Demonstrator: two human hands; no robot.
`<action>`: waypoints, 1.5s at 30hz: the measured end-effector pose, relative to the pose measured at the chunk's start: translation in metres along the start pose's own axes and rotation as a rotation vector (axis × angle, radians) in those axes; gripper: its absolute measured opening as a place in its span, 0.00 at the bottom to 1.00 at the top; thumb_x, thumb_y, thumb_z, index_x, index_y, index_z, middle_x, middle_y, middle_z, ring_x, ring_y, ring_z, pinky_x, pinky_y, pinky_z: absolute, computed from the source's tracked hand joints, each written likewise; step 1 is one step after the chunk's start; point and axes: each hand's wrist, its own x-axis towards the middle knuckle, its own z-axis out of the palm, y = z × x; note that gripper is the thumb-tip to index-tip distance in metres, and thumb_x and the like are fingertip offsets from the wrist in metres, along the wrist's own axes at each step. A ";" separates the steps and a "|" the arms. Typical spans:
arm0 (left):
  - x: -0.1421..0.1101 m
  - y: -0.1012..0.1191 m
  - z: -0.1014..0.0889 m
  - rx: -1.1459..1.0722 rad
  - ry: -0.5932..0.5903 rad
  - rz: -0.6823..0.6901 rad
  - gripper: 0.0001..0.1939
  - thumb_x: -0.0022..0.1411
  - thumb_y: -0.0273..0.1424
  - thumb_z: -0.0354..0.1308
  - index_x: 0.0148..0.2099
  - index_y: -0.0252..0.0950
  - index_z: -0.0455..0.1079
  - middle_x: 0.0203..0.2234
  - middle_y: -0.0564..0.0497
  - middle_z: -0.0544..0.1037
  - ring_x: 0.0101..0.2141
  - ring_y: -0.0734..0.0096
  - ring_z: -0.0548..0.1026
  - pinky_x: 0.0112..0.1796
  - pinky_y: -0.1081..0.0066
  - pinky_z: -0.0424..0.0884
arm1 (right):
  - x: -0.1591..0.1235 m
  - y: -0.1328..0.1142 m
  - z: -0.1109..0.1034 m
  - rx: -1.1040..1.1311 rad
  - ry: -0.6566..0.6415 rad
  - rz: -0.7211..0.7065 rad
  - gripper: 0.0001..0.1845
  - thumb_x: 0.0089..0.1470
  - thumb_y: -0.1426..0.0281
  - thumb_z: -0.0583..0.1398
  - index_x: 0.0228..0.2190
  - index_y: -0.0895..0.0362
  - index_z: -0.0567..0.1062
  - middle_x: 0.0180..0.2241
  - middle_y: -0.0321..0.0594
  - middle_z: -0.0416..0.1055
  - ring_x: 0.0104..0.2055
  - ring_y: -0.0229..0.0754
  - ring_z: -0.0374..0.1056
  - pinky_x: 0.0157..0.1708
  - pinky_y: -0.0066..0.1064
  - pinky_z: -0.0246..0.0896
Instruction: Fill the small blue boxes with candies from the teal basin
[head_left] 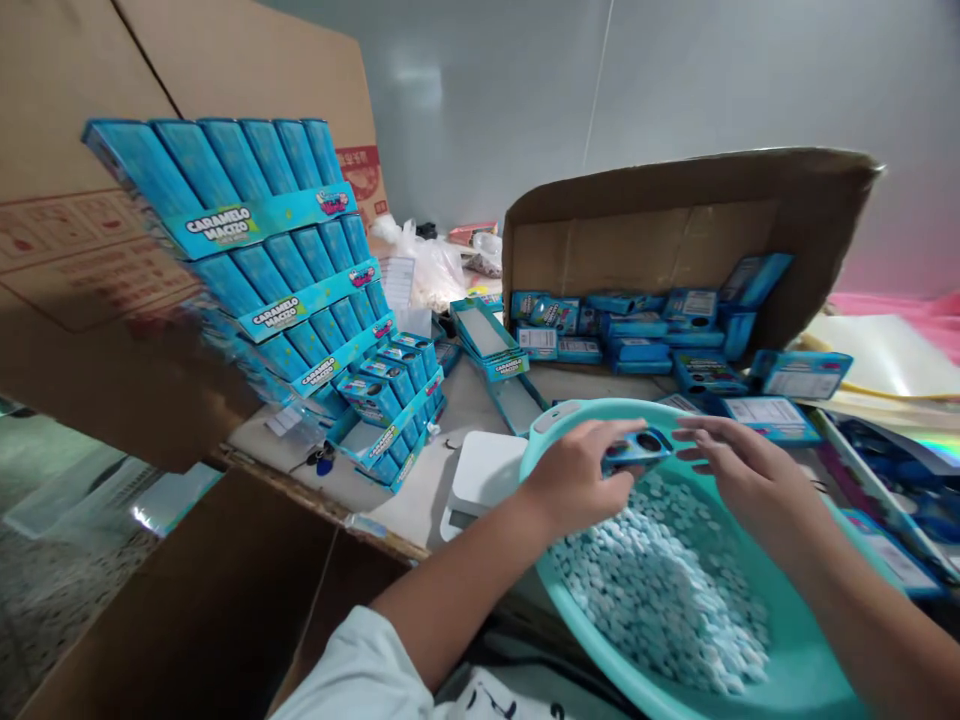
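My left hand [581, 475] grips a small blue candy box [636, 450], its end with a dark round spot turned toward the right. Both hang over a turquoise basin [814, 650] that holds a heap of pale blue and white candies [675, 590]. Just right of the box is my right hand [739, 465], fingers stretched out and apart, with nothing visible in it. A white scale [484, 470] stands by the basin's left rim, partly behind my left forearm.
Stacked display trays [300, 300] of blue boxes rise on the left. Empty trays [487, 340] lie mid-table. A tipped cardboard carton [675, 230] holds several blue boxes [637, 325]. More boxes lie to the right. A large carton [90, 260] stands far left, beyond the table edge [322, 495].
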 end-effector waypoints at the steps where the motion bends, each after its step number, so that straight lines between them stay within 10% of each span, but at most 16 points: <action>1: 0.000 0.003 -0.007 -0.018 0.078 0.011 0.25 0.62 0.30 0.61 0.62 0.41 0.69 0.53 0.46 0.78 0.52 0.61 0.77 0.54 0.61 0.76 | -0.001 0.002 0.003 -0.087 -0.066 0.030 0.18 0.62 0.62 0.51 0.45 0.54 0.76 0.44 0.48 0.78 0.42 0.56 0.76 0.41 0.48 0.73; 8: -0.019 -0.002 -0.088 0.272 0.601 -0.016 0.32 0.59 0.34 0.68 0.64 0.40 0.65 0.54 0.44 0.76 0.53 0.59 0.76 0.55 0.58 0.74 | -0.039 -0.032 0.029 -0.627 -0.892 -0.100 0.35 0.52 0.55 0.65 0.59 0.55 0.71 0.59 0.55 0.65 0.58 0.63 0.65 0.55 0.50 0.66; 15: -0.058 -0.055 -0.105 0.219 0.376 -0.356 0.36 0.56 0.34 0.69 0.65 0.40 0.64 0.53 0.43 0.76 0.54 0.56 0.76 0.55 0.56 0.74 | -0.050 -0.061 0.059 -0.733 -1.080 -0.182 0.34 0.42 0.65 0.71 0.52 0.59 0.75 0.51 0.52 0.71 0.44 0.57 0.73 0.42 0.42 0.69; 19: -0.078 -0.068 -0.107 0.082 0.165 -0.436 0.45 0.55 0.38 0.71 0.70 0.46 0.56 0.65 0.42 0.67 0.62 0.54 0.69 0.61 0.53 0.68 | -0.049 -0.074 0.067 -0.819 -1.088 -0.138 0.24 0.42 0.68 0.67 0.45 0.59 0.79 0.39 0.49 0.78 0.39 0.56 0.74 0.32 0.36 0.63; 27: -0.142 -0.085 -0.119 0.074 0.550 -0.337 0.37 0.59 0.38 0.66 0.66 0.38 0.58 0.51 0.41 0.77 0.47 0.60 0.80 0.52 0.57 0.76 | -0.024 -0.050 0.035 -0.590 -0.992 -0.052 0.15 0.49 0.73 0.63 0.39 0.51 0.83 0.40 0.38 0.80 0.38 0.48 0.75 0.32 0.33 0.62; 32: -0.177 -0.099 -0.103 0.283 0.665 -0.449 0.36 0.56 0.37 0.66 0.64 0.33 0.61 0.44 0.41 0.80 0.37 0.62 0.81 0.42 0.60 0.79 | -0.031 -0.048 -0.020 -0.487 -0.470 -0.090 0.15 0.63 0.64 0.56 0.44 0.51 0.81 0.47 0.42 0.79 0.47 0.53 0.75 0.50 0.44 0.68; 36: -0.181 -0.105 -0.098 0.307 0.757 -0.455 0.33 0.51 0.34 0.68 0.58 0.30 0.67 0.37 0.42 0.80 0.31 0.63 0.79 0.39 0.59 0.78 | -0.097 -0.042 -0.062 -0.453 0.152 -0.242 0.18 0.64 0.63 0.57 0.53 0.50 0.76 0.56 0.46 0.73 0.59 0.56 0.68 0.60 0.52 0.63; 41: -0.171 -0.105 -0.097 0.324 0.664 -0.500 0.37 0.48 0.36 0.70 0.61 0.34 0.67 0.32 0.50 0.77 0.30 0.65 0.78 0.34 0.66 0.76 | -0.174 -0.001 -0.083 -0.558 -0.211 -0.475 0.37 0.54 0.58 0.67 0.63 0.42 0.65 0.62 0.40 0.69 0.65 0.59 0.62 0.65 0.58 0.55; 45: -0.169 -0.097 -0.094 0.519 0.507 -0.474 0.27 0.55 0.38 0.66 0.55 0.36 0.70 0.30 0.53 0.75 0.29 0.68 0.76 0.32 0.69 0.74 | -0.169 0.039 -0.094 -0.738 -0.374 -0.687 0.40 0.54 0.62 0.64 0.67 0.43 0.61 0.61 0.36 0.70 0.60 0.56 0.68 0.63 0.53 0.54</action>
